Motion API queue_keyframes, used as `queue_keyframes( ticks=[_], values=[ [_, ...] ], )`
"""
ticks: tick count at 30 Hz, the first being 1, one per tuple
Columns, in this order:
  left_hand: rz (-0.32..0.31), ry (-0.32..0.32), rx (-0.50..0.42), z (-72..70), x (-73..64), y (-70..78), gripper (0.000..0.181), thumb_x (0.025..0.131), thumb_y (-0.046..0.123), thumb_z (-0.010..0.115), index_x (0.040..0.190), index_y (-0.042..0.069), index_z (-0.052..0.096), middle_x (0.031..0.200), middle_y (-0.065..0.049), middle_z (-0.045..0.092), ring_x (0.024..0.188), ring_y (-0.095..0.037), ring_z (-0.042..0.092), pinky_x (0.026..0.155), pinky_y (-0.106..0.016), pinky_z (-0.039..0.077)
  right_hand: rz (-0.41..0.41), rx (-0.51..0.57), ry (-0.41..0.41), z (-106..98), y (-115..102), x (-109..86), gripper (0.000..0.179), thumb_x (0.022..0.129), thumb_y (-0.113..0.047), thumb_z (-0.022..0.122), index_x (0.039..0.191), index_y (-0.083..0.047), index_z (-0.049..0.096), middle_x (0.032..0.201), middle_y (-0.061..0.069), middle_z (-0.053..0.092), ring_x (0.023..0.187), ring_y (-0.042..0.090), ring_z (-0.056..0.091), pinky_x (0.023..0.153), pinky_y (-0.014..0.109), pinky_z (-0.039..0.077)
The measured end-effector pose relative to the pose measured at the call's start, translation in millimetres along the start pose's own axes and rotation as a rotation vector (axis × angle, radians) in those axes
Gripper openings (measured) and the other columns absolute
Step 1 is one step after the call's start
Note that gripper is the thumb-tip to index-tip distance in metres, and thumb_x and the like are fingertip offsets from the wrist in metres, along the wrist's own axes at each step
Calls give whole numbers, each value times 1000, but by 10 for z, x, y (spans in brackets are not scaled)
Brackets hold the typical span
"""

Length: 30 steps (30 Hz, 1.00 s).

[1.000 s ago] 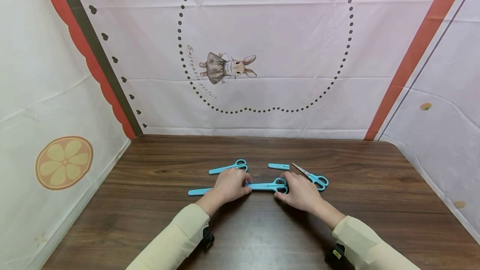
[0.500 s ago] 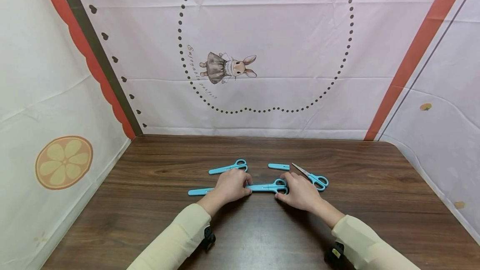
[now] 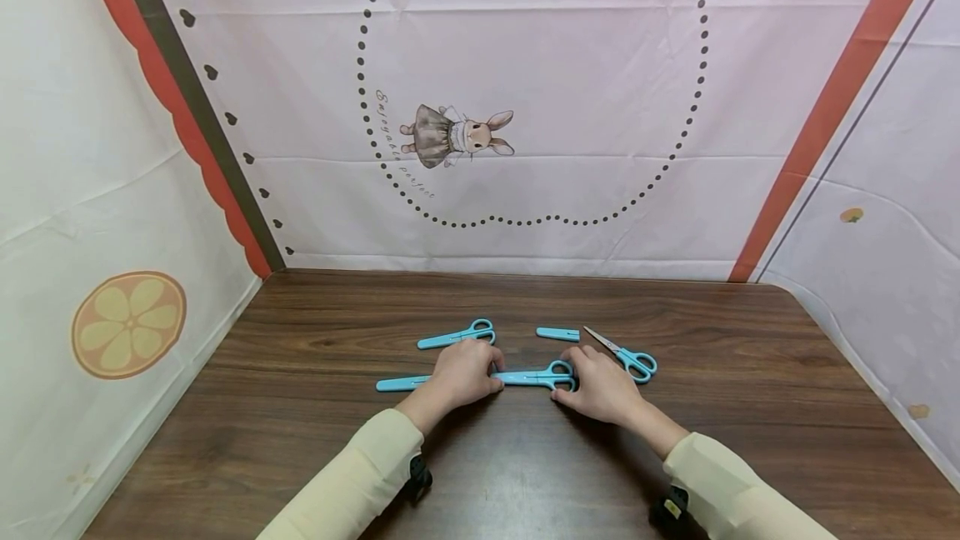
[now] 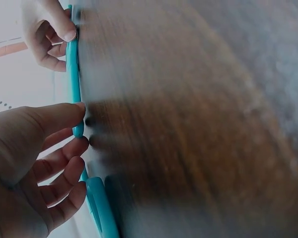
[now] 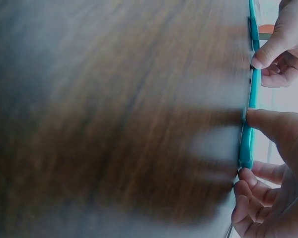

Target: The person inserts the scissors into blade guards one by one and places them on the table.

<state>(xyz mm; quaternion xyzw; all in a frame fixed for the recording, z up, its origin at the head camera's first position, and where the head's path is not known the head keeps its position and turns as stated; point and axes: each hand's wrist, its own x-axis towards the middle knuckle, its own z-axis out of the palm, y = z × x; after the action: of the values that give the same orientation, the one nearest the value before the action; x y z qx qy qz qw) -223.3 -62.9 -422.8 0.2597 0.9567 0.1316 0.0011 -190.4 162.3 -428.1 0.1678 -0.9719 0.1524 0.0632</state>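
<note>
In the head view, light-blue scissors [image 3: 525, 377] with a blue blade cover lie flat on the table between the two hands. My left hand [image 3: 459, 372] pinches the covered tip end between thumb and fingers, as the left wrist view also shows. At the handle loops, my right hand [image 3: 602, 384] has its thumb on the near side and fingers on the far side. Left of these, a second blue pair [image 3: 397, 384] lies in its cover, its handle hidden beneath my left hand; that handle [image 4: 100, 208] appears in the left wrist view.
Behind my left hand lies another covered pair of blue scissors [image 3: 442, 340]. A loose blue cover [image 3: 557, 333] sits at the back, beside uncovered scissors [image 3: 633, 362] with a bare metal blade. The brown wooden table [image 3: 510, 473] meets a printed cloth backdrop [image 3: 585, 107].
Between my hands, the handle end of the scissors has shifted very slightly towards me. Both hands stay nearly still, and the other scissors have not moved.
</note>
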Motion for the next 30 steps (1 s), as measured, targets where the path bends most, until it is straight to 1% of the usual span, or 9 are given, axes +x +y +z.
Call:
queue_keyframes(
  ticks=[4,12,20,30],
  values=[
    [-8,1,-2,14,-1,-2,10,79,29,72,86,22,69,63,13,53,55,-2,46,48,-22,39,-1,-10,2,12,11,-4,49,73,-38,75,108,-8,61,94,6,58,72,15,54,63,33,44],
    [-9,15,-2,31,-3,-8,10,78,30,72,84,22,69,63,13,51,55,-2,46,48,-22,38,4,1,-6,18,28,-10,49,73,-38,75,110,-8,61,87,3,54,68,12,48,60,30,41],
    [-13,20,-4,42,-3,-22,11,78,31,73,85,23,69,66,13,53,59,-2,48,50,-22,40,8,33,-2,14,35,-22,49,74,-35,75,111,-7,62,87,3,54,70,11,49,60,29,41],
    [-20,19,-21,49,-12,-26,12,78,32,73,86,24,69,67,13,53,61,-2,48,50,-22,40,16,74,2,-3,30,-36,48,75,-34,75,111,-6,62,86,3,54,71,12,50,61,29,40]
  ],
)
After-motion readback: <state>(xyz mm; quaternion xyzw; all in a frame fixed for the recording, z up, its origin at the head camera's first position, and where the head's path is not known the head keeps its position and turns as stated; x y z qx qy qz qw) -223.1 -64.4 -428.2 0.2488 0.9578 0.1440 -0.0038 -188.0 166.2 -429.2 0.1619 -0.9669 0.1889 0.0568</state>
